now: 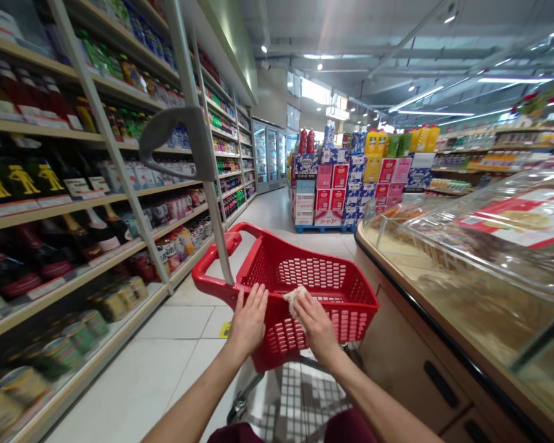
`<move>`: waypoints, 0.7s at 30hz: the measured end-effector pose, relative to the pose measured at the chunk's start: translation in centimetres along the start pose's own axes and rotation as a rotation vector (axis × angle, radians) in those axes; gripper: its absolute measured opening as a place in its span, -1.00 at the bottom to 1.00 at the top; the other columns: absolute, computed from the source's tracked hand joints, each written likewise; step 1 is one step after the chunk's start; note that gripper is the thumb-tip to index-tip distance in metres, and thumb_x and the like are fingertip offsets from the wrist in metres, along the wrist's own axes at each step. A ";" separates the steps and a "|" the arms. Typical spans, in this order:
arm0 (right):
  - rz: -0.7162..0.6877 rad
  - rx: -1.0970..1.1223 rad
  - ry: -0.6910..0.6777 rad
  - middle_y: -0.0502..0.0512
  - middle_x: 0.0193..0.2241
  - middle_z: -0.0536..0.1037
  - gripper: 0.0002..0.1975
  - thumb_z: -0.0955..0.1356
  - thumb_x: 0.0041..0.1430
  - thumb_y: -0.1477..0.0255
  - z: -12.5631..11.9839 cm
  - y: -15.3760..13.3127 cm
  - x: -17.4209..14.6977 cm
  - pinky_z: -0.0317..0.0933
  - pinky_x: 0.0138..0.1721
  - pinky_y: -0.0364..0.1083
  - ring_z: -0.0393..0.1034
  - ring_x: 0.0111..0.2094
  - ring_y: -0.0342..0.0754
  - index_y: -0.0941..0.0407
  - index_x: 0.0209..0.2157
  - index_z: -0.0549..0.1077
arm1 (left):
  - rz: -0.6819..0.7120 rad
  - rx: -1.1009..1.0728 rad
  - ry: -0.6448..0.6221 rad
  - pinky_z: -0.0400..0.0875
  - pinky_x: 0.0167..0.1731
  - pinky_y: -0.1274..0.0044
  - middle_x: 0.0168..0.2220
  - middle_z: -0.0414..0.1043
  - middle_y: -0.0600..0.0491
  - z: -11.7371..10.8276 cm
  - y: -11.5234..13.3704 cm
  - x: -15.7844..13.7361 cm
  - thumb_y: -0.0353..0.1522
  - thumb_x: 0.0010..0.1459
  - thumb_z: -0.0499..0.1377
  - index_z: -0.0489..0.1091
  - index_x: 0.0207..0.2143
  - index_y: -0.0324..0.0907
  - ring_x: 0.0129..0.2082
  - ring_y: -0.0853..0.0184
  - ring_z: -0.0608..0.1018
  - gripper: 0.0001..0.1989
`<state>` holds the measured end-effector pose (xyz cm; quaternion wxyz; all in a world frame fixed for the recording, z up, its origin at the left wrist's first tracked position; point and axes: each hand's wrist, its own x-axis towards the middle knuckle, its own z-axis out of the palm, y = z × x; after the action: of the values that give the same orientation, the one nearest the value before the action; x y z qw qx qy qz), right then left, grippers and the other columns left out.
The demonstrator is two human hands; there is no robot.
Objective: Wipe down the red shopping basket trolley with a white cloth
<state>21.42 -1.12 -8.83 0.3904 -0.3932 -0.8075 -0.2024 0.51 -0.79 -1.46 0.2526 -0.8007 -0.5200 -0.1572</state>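
Observation:
A red plastic shopping cart [277,323] with openwork walls stands crosswise in front of me. My left hand [248,321] lies against its near side just below the rim, fingers stretched out and nothing visible in them. With my right hand [317,323] I press a crumpled white cloth [293,296] onto the same near rim, farther right. The fingers are bent over the cloth and partly cover it. From the cart's left end rises a grey metal pole [221,249] with a dark grey looped piece [203,144] on it. No goods show in the part of the basket I can see.
Tall shelves [87,138] of bottles and cans line the left side. A counter [397,271] with clear covers stands close on the right, by the cart's end. Stacked drink cartons [330,197] sit on a blue pallet [321,229] ahead; glass-door fridges [268,154] are farther back.

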 end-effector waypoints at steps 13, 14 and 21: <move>-0.087 0.140 -0.069 0.12 -0.05 0.40 -0.66 0.14 0.17 0.58 2.4 -4.5 3.5 0.14 0.04 -0.01 0.10 0.09 -0.07 0.12 -0.06 0.35 | -0.296 -0.008 0.068 -0.07 0.10 0.19 0.12 0.14 -0.11 -3.2 -7.9 -0.9 -0.49 -0.11 -0.04 0.15 0.04 -0.28 0.16 0.15 0.07 -0.44; -0.120 0.144 -0.093 0.11 -0.10 0.44 -0.68 0.15 0.17 0.58 2.8 -4.9 3.4 0.18 0.00 -0.04 0.16 0.06 -0.08 0.11 -0.10 0.39 | -0.278 -0.005 0.057 -0.07 0.10 0.21 0.12 0.13 -0.09 -3.2 -8.0 -1.0 -0.49 -0.12 -0.04 0.15 0.04 -0.27 0.17 0.15 0.06 -0.43; -0.142 0.144 0.016 0.14 0.05 0.28 -0.66 0.15 0.17 0.59 2.7 -9.2 9.2 0.05 0.09 0.05 -0.04 0.15 -0.01 0.18 -0.03 0.32 | -0.274 -0.011 0.039 -0.02 0.10 0.26 0.14 0.08 -0.06 -3.8 -7.8 -1.6 -0.50 -0.10 -0.05 0.15 0.05 -0.29 0.18 0.19 0.04 -0.44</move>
<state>9.32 -0.67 -3.42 0.4087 -0.3042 -0.8427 -0.1742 -7.19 -1.54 2.74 0.2344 -0.7204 -0.6186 -0.2083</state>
